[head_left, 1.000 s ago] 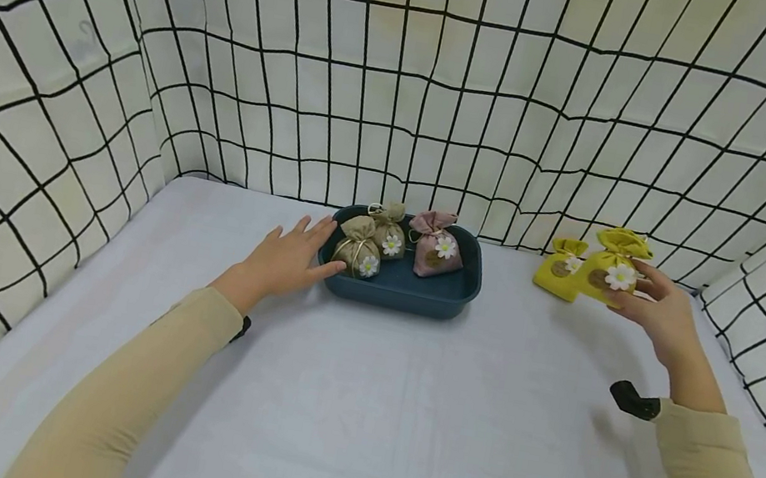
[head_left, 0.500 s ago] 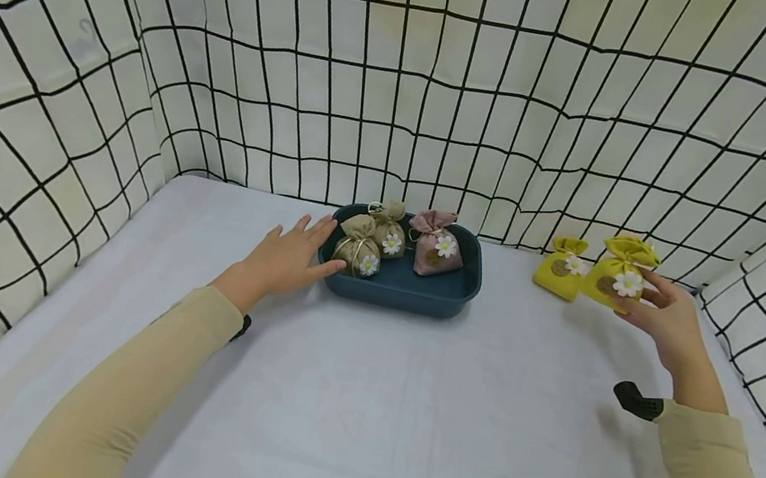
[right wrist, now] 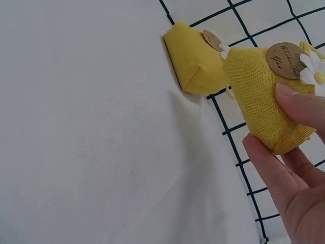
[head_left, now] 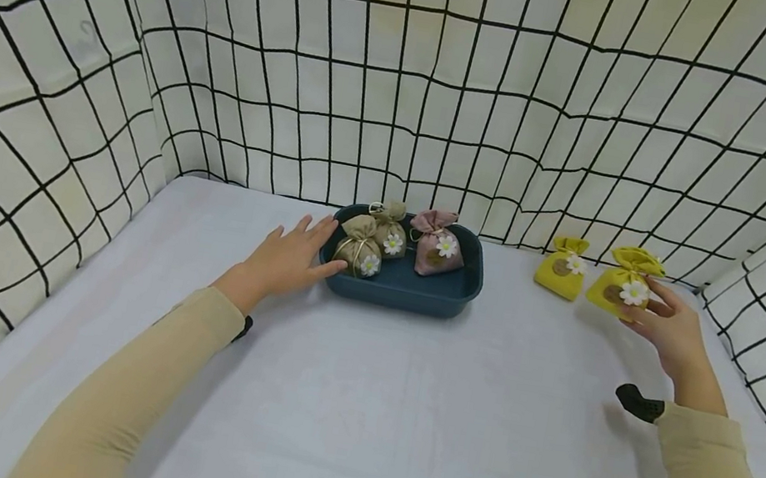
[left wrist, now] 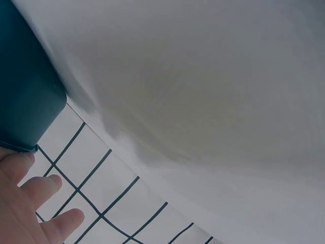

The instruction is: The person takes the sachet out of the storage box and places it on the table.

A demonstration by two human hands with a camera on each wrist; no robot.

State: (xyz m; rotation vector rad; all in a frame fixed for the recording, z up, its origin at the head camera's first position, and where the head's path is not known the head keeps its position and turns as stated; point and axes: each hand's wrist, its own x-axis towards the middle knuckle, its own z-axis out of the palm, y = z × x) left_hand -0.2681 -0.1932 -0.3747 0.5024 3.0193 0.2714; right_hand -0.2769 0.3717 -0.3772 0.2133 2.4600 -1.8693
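Observation:
My right hand pinches a yellow drawstring pouch with a white flower and a round brown tag. In the right wrist view the thumb lies on the front of this pouch and the fingers support its far side and base. Left of it a second yellow pouch stands on the table. My left hand, fingers spread, touches the left end of a dark blue basin. Inside the basin are two beige pouches at the left and a pink pouch.
A white cloth covers the table. Black wire grid panels with white behind them wall in the back and both sides. A dark wrist mount juts from the right sleeve.
My right hand has moved slightly right and down with the yellow pouch, widening the gap to the other yellow pouch. The left hand and the basin have stayed put.

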